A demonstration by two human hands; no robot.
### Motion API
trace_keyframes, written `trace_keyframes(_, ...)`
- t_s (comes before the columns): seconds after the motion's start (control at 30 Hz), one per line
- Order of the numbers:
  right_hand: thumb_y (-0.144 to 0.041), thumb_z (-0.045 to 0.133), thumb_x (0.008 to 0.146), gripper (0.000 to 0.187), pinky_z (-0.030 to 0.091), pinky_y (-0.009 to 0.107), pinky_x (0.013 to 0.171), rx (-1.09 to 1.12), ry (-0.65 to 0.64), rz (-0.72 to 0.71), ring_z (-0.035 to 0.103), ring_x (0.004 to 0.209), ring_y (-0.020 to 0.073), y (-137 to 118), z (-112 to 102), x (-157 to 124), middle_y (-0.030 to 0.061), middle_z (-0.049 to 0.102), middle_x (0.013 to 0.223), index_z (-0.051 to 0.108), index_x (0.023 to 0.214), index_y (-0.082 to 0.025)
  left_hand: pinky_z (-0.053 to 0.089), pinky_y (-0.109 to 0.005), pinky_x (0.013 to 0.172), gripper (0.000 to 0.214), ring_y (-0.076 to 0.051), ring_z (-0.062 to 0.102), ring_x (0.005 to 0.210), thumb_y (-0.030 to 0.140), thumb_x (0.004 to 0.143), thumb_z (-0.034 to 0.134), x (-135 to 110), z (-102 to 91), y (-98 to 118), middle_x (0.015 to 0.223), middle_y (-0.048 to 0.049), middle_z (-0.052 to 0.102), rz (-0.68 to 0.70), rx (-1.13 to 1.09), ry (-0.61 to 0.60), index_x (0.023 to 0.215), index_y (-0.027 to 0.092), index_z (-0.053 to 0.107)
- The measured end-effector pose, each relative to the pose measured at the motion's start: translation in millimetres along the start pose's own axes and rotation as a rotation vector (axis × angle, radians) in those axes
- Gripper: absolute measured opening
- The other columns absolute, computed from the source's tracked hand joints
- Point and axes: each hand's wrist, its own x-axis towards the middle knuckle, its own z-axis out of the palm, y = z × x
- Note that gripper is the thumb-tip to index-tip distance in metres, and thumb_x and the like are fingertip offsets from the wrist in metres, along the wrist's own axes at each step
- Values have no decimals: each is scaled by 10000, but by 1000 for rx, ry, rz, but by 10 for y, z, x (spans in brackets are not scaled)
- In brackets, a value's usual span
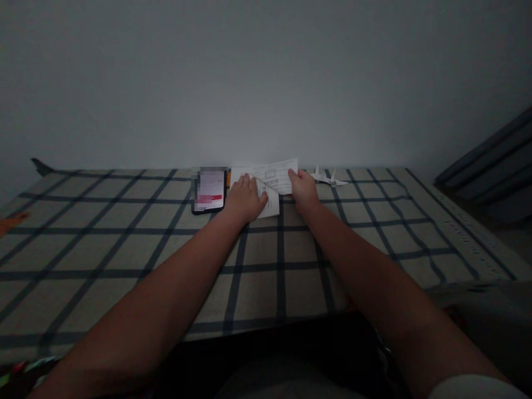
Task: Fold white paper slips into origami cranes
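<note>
A white printed sheet of paper (272, 173) lies partly folded near the wall, with a diagonal crease running across it. My left hand (245, 198) rests flat on its left part, fingers stretched out and pointing away from me. At the right end, my right hand (305, 191) pinches the raised flap between thumb and fingers. The lower part of the sheet shows beneath the flap, between my hands. Just left of my left hand is a phone (211, 190) with its screen lit. A folded paper crane (331, 179) sits to the right of my right hand.
A checked cloth (257, 288) covers the table, which meets a plain grey wall (266, 83). An orange item (12, 223) lies at the far left edge. Dark pleated fabric (499, 166) hangs at the right.
</note>
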Motion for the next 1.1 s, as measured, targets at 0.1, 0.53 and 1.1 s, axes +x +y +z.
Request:
trace_keyframes(0.1, -406, 644, 929, 231, 637, 407, 730, 54, 60, 181, 750, 740, 222, -37, 27, -18, 89, 771, 860, 696, 908, -181, 264, -498, 1347, 776, -386, 306, 1656, 491, 1085, 328, 8, -20, -1, 1744, -295, 334, -8, -5, -5, 1648, -40, 380)
trace_keyframes(0.53, -481, 621, 955, 306, 612, 358, 756, -29, 245, 69, 723, 834, 217, -151, 65, -71, 43, 696, 777, 644, 834, -200, 261, -483, 1346, 779, -384, 308, 1656, 501, 1087, 332, 7, -59, 28, 1738, -301, 342, -29, -7, -23, 1631, -52, 398)
trace_keyframes(1.1, -559, 588, 977, 388, 567, 345, 781, -146, 130, -214, 663, 772, 188, -342, -61, -105, 26, 683, 782, 639, 819, -209, 401, -423, 1278, 601, -344, 524, 1529, 474, 1107, 389, -158, -157, 127, 1594, -251, 579, 129, -56, 51, 1415, 36, 661)
